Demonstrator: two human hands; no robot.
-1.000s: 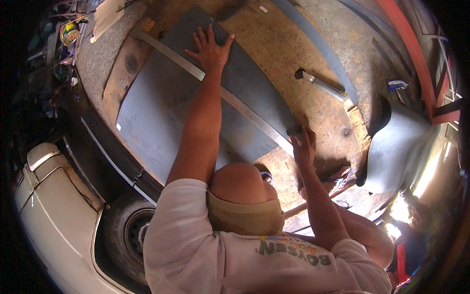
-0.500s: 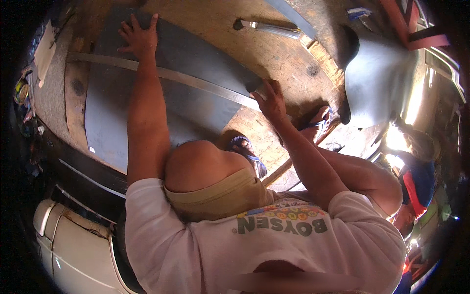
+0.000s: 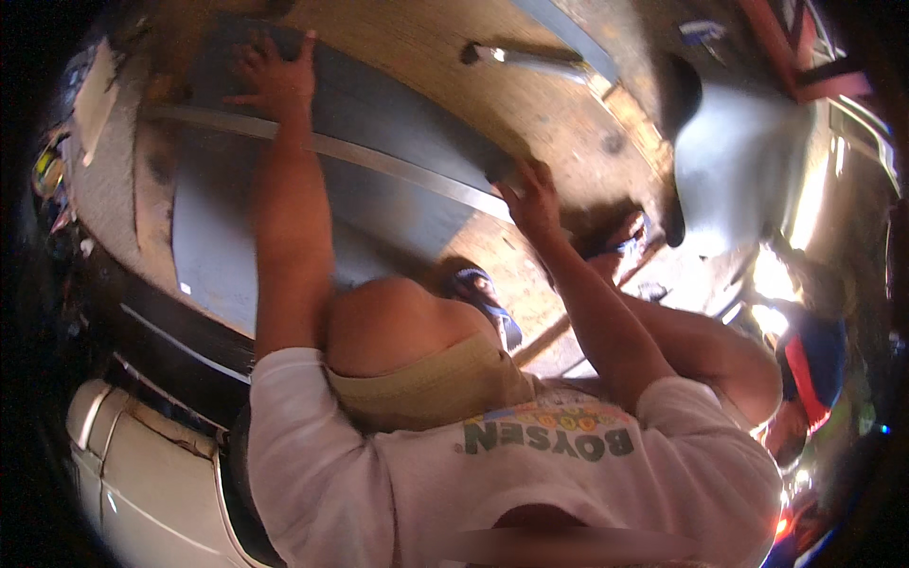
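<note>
A dark grey flat sheet (image 3: 227, 218) with a curved far edge lies on a worn wooden board. Across it runs a long, narrow metal strip (image 3: 379, 166), like a straightedge. My left hand (image 3: 276, 80) presses flat on the sheet's far left part, beyond the strip, fingers spread. At the strip's right end, by the sheet's right tip, rests my right hand (image 3: 532, 201). Its thumb points left, apart from the bent fingers, and their tips are partly hidden. I cannot make out a small dark spot by the thumb.
My sandalled feet (image 3: 483, 293) stand close to the sheet's near right edge. A tool with a metal blade (image 3: 535, 62) lies beyond on the board. To the right is a curved grey sheet (image 3: 739, 151), near red metal bars (image 3: 791, 57). A beige rounded panel (image 3: 151, 473) is at lower left.
The whole view has shifted slightly to the right and blurred a little. Both hands keep their places on the sheet and strip.
</note>
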